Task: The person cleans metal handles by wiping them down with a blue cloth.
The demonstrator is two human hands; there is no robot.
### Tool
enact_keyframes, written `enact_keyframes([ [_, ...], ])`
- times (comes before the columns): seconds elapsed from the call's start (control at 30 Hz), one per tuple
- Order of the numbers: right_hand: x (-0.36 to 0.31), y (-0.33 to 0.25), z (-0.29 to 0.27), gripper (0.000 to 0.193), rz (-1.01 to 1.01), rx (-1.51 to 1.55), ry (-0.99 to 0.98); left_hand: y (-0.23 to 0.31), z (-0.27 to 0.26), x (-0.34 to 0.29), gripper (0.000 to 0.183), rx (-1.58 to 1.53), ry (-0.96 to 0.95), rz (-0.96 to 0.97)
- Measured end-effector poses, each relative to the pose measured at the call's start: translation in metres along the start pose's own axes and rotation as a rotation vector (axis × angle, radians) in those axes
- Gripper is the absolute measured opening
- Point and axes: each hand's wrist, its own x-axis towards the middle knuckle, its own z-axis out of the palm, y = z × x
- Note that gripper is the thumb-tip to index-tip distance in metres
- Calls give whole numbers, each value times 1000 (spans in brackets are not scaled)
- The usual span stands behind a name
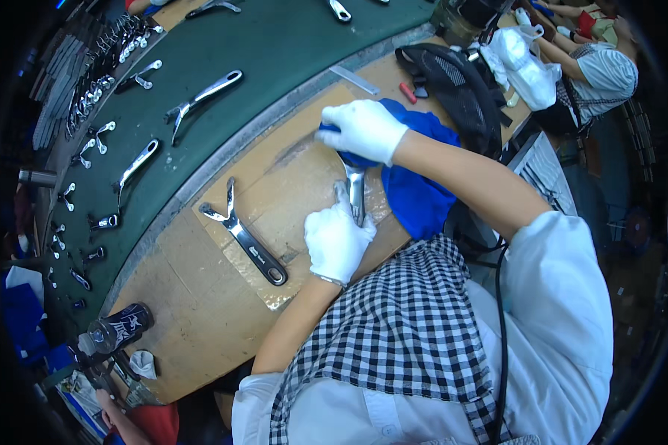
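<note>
Both my hands wear white gloves. My left hand (pixel 339 241) is closed around the lower end of a shiny chrome hand tool (pixel 355 189), its index finger stretched along the metal. At the tool's upper end, my right hand (pixel 367 132) grips a blue cloth (pixel 421 196) that hangs down to the right. Cloth and glove hide that end of the tool. To the left, a Y-shaped chrome tool with a dark handle (pixel 249 245) lies on the tan board (pixel 289 178), its forked end pointing away from me.
Beyond the bench edge runs a green surface (pixel 274 44) bearing several chrome tools (pixel 214 89). A dark bottle (pixel 126 326) stands near left. A metal strip (pixel 354 80), a red object (pixel 407 93), a black mesh bag (pixel 453 81) and a white plastic bag (pixel 523 63) lie far right. Other people sit nearby.
</note>
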Motion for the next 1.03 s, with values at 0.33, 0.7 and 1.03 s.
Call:
enact_keyframes([
  [0.33, 16, 16, 32, 22, -6, -139, 214, 14, -10, 11, 65, 51, 41, 56],
  [0.7, -71, 2, -43, 42, 189, 28, -186, 8, -15, -5, 79, 42, 108, 46],
  [1.03, -92, 16, -15, 34, 157, -58, -250, -19, -26, 30, 75, -237, -145, -78],
])
